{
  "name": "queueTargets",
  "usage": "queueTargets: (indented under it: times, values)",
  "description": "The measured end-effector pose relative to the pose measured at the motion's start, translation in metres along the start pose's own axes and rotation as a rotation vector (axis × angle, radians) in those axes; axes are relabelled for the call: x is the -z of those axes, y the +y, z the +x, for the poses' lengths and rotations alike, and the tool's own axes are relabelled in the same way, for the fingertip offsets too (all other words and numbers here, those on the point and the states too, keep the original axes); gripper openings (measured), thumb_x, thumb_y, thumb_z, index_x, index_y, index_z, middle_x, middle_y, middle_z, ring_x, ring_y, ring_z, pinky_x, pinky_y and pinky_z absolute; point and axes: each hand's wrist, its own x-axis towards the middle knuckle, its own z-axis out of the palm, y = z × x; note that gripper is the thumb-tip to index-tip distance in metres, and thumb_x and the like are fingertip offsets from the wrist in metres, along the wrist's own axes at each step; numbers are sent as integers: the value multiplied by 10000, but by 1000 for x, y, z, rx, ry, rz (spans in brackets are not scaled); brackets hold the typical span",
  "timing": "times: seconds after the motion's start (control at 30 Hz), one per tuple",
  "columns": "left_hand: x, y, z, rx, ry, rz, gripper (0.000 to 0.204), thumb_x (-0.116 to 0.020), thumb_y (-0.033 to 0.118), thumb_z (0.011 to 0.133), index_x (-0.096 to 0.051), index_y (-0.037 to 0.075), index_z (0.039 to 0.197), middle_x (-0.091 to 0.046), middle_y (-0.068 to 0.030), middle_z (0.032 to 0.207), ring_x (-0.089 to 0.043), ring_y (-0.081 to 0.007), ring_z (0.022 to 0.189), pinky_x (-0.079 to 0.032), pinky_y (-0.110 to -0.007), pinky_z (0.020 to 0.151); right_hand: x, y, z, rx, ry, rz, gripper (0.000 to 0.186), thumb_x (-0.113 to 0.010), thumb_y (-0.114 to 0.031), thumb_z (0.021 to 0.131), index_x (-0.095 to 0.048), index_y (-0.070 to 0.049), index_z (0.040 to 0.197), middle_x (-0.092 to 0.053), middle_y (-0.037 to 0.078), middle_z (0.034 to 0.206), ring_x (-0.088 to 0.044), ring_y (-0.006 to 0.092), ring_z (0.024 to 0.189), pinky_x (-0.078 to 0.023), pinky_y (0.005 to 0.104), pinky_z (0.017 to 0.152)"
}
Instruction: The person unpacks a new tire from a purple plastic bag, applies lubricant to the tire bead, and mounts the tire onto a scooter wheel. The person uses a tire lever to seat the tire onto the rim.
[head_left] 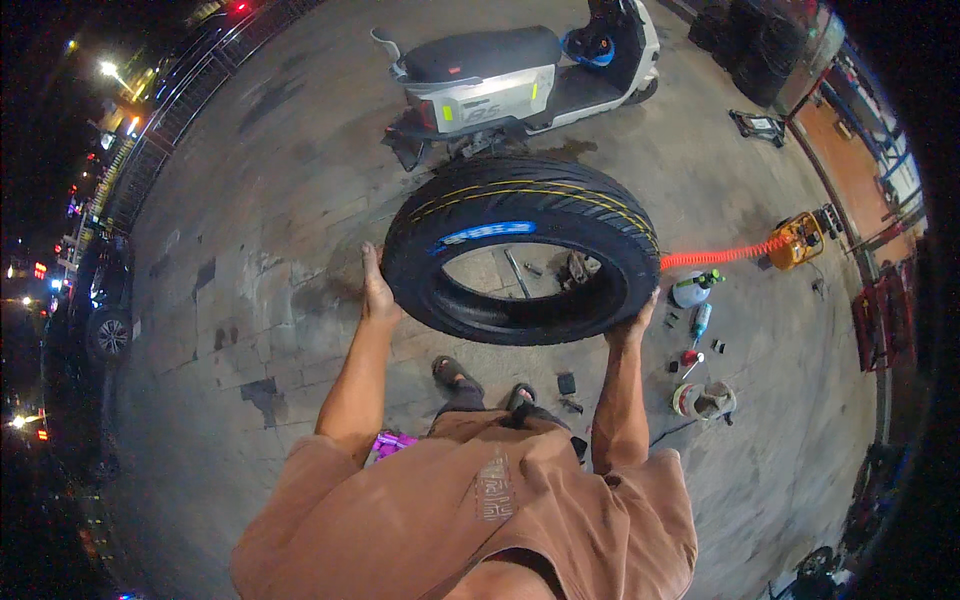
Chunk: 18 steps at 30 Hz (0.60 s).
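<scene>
I hold a black tire [520, 190], with yellow lines along its tread and a blue label on its sidewall, raised before me by both hands. My left hand [376, 290] grips its left side, fingers pressed against the rubber. My right hand [634, 318] grips the lower right side, its fingers partly hidden behind the tire. Through the tire's opening, a metal bar [518, 270] and small dark parts show on the ground. A pump spray bottle [692, 292] stands on the ground beyond my right hand.
Ahead stands a white scooter [480, 100]. Rightward are a red coiled hose [720, 258], a yellow compressor [795, 240], a blue bottle [702, 322], a bucket [705, 402] and a low metal device [758, 127]. A car [108, 335] and railing [170, 120] line the left.
</scene>
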Motion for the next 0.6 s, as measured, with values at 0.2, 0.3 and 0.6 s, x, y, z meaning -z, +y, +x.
queueTargets:
  times: [0.2, 0.3, 0.6]
  values:
    - [-14, 8, -9, -127, -75, 258, 697, -423, 586, 919, -486, 2, 1295, -556, -122, 1269, -531, -251, 1155, -388, -394, 1018, 0, 6, -7, -41, 45, 27, 740, -309, -656, 909, -419, -81, 1363, -472, 118, 1364, -445, 322, 1240, -339, 474, 1058]
    - [-16, 11, -7, -97, -52, 297, 675, -457, 561, 917, -495, -4, 1285, -565, -123, 1255, -551, -240, 1126, -412, -380, 995, 2, 10, -13, -127, 35, 86, 751, -293, -667, 907, -420, -85, 1364, -476, 111, 1361, -445, 322, 1239, -330, 476, 1062]
    - [-6, -3, 0, -59, 40, 312, 726, -511, 566, 893, -474, -46, 1282, -518, -133, 1289, -465, -207, 1184, -322, -337, 1031, 10, 10, -18, -162, 86, 66, 767, -298, -681, 896, -430, -83, 1357, -492, 117, 1338, -469, 324, 1205, -354, 479, 1041]
